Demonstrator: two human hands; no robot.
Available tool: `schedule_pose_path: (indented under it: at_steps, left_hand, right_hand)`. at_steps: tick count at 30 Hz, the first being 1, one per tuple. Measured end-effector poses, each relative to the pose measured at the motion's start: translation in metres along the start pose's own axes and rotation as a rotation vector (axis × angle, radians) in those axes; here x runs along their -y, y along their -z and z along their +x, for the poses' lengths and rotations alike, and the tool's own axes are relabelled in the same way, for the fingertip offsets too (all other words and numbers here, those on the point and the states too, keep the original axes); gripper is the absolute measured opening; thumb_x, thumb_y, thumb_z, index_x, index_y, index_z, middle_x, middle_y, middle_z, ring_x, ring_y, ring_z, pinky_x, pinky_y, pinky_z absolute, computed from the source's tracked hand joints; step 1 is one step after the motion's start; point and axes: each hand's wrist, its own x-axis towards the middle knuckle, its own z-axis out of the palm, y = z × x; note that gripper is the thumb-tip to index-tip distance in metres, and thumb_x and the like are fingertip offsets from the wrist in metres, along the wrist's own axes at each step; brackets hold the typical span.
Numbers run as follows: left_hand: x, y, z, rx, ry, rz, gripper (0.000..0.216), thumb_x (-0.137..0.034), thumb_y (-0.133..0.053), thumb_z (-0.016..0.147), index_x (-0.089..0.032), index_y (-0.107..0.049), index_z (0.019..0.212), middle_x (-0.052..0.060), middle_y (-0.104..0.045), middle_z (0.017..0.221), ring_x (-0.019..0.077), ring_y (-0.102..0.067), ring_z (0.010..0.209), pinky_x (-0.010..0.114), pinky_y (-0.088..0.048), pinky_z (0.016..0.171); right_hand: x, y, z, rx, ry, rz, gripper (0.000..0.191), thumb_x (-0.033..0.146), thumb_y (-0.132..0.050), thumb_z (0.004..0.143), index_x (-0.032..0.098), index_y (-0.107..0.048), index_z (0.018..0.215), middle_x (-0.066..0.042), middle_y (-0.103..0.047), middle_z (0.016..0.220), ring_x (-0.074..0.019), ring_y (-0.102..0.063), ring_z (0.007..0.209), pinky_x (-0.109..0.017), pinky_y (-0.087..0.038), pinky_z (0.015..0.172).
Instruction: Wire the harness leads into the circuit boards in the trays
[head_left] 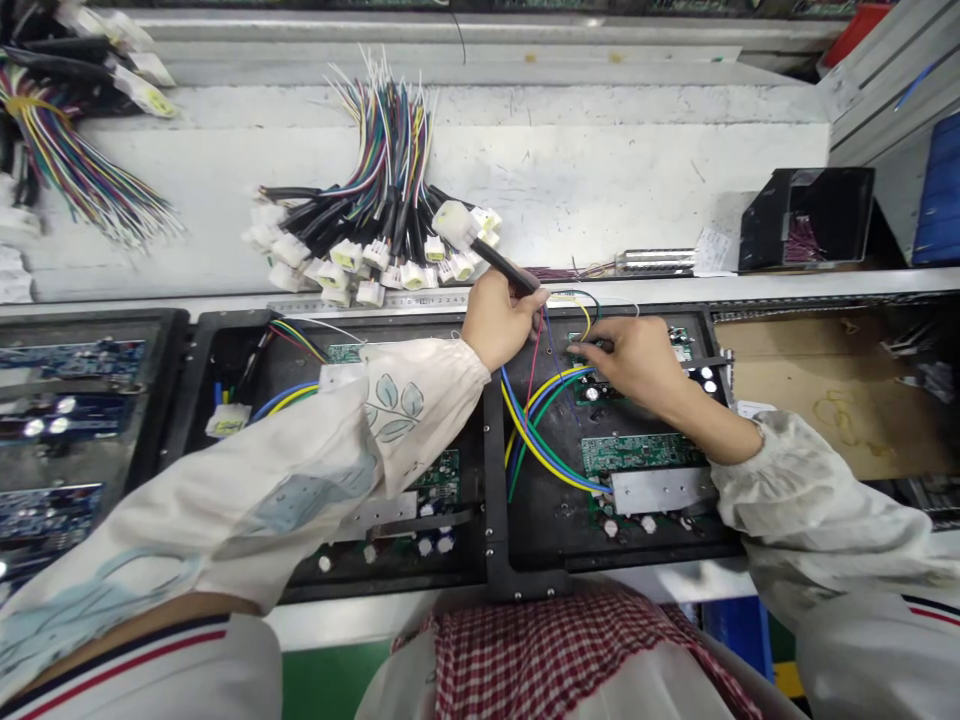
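Three shallow black plastic trays lie side by side on the pale grey surface [600, 180]. The right tray [540, 520] holds two green circuit boards: an upper board [681, 342] and a lower board [637, 452] with a bare metal bar along its near edge. Thick blue, yellow and green wires [536, 435] loop across the tray floor.

The left hand [499, 320] is closed around one black-sleeved wire harness [495, 258] at the tray's far rim. The harness's white plastic plug [454, 222] points away from the person, and thin red, blue and yellow leads [541, 335] trail from the fist towards the upper board.

The right hand [637, 355] rests on that upper board with its fingers [583, 350] drawn together. Whether they pinch a lead cannot be told.

The middle tray [225, 340] holds more green boards and coloured wires. Beyond the trays lies a heap of harnesses with white plugs [367, 240], and an open black box [806, 215] holds thin wires.
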Motion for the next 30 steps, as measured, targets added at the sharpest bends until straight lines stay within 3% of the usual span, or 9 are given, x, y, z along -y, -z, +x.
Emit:
schedule_pose_path:
  at_steps: [6, 10, 13, 25, 30]
  left_hand:
    - [-0.004, -0.002, 0.0, 0.002, 0.042, -0.082, 0.019, -0.005, -0.058, 0.076, -0.018, -0.044, 0.072, -0.007, -0.051, 0.051, 0.0083, -0.055, 0.039, 0.017, -0.045, 0.036]
    - [-0.009, -0.003, -0.002, 0.017, 0.061, -0.113, 0.02, -0.003, -0.056, 0.076, -0.017, -0.043, 0.073, -0.007, -0.051, 0.052, 0.0104, -0.058, 0.041, 0.018, -0.048, 0.036]
    - [-0.011, -0.002, -0.003, 0.049, 0.076, -0.082, 0.02, -0.002, -0.057, 0.076, -0.017, -0.044, 0.073, -0.006, -0.051, 0.05, 0.012, -0.059, 0.042, 0.019, -0.049, 0.038]
    - [-0.007, -0.001, -0.003, 0.059, 0.06, -0.094, 0.019, -0.003, -0.057, 0.075, -0.017, -0.045, 0.074, -0.006, -0.053, 0.049, 0.0146, -0.061, 0.044, 0.023, -0.053, 0.041]
    - [-0.005, -0.003, -0.002, 0.06, 0.055, -0.104, 0.018, -0.004, -0.057, 0.075, -0.016, -0.044, 0.075, -0.006, -0.054, 0.052, 0.0133, -0.063, 0.045, 0.021, -0.054, 0.042]
  right_hand:
    - [0.012, 0.011, -0.018, 0.184, 0.158, 0.089, 0.014, 0.031, -0.066, 0.08, 0.02, -0.074, 0.083, -0.006, -0.071, 0.077, -0.0196, -0.063, 0.069, -0.03, -0.044, 0.063]
    - [0.011, 0.008, -0.007, -0.023, -0.001, 0.242, 0.014, 0.031, -0.067, 0.079, 0.019, -0.073, 0.079, -0.004, -0.072, 0.074, -0.0175, -0.063, 0.063, -0.029, -0.045, 0.06]
    - [0.005, 0.002, 0.002, -0.127, -0.037, 0.182, 0.011, 0.028, -0.07, 0.075, 0.018, -0.074, 0.078, -0.005, -0.072, 0.076, -0.0205, -0.065, 0.066, -0.031, -0.044, 0.062]
    - [-0.001, -0.009, 0.006, -0.121, -0.007, 0.075, 0.01, 0.027, -0.068, 0.076, 0.019, -0.074, 0.078, -0.005, -0.072, 0.076, -0.0208, -0.064, 0.065, -0.03, -0.043, 0.061]
    - [0.004, 0.002, 0.002, -0.044, -0.037, 0.027, 0.014, 0.032, -0.07, 0.075, 0.019, -0.073, 0.079, -0.008, -0.072, 0.078, -0.0233, -0.065, 0.069, -0.032, -0.042, 0.062]
